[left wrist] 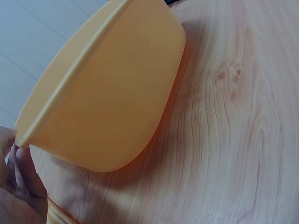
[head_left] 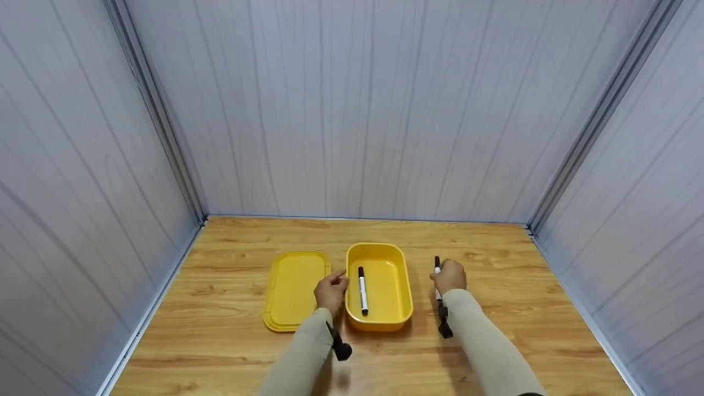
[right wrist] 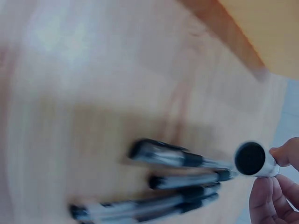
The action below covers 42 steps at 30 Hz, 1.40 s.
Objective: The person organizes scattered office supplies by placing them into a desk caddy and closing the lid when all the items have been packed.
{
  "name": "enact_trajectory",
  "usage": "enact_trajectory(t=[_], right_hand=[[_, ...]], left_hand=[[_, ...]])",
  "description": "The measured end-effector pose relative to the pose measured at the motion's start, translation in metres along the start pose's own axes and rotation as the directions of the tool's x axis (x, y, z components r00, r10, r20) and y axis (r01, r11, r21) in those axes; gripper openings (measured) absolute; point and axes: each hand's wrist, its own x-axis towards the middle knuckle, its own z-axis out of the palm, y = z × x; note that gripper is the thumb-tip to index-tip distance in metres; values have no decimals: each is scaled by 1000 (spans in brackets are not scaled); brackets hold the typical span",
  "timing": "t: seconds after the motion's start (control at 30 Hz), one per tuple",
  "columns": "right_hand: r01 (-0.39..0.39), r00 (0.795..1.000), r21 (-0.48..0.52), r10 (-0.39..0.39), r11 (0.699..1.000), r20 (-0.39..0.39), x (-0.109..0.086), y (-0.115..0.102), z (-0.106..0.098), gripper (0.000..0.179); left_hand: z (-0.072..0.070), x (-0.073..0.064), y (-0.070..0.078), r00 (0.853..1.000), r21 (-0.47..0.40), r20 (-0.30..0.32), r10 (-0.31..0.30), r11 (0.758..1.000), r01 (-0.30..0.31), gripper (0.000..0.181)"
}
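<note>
My left hand (head_left: pixel 331 291) pinches the left rim of a yellow plastic box (head_left: pixel 388 291) between thumb and fingers, as the left wrist view also shows. Inside the box, along its left side, lies a white marker with black ends (head_left: pixel 363 291). To the right of the box, my right hand (head_left: pixel 450 276) grips another white marker (right wrist: pixel 256 159) with thumb and fingers, its black end facing the right wrist camera. Below that hand, several black-and-white pens (right wrist: pixel 173 179) lie on the table, mostly hidden in the head view by hand and sleeve.
A yellow lid (head_left: pixel 297 289) lies flat left of the box, beside my left hand. The wood-grain table (head_left: pixel 231 330) is bounded by a pale back wall (head_left: pixel 363 110) and side walls. Small black wrist devices (head_left: pixel 342 351) hang below both sleeves.
</note>
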Motion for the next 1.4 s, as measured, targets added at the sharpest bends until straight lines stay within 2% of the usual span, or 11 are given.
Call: enact_trajectory(t=[0.3,0.53,0.83,1.2,1.4], right_hand=[[40,999,-27,-40,999,-26,12,-16,-15,23],[69,997,-23,-70,997,-27,11,-28,-18,26],[92,996,50,-93,995,13,5,-43,-1,31],[123,992,78,-123,989,-8,-2,-59,11,24],[108,993,96,-113,989,42,-6,-67,15,27]], left_hand=[[0,2,-1,1000,9,-14,8,1000,-8,29],[0,1,1,1000,10,-10,-10,1000,10,29],[-2,0,2,1000,13,-2,-18,1000,18,30],[1,-4,1,1000,2,7,-10,1000,10,31],[2,-2,1,1000,25,-5,9,1000,-9,30]])
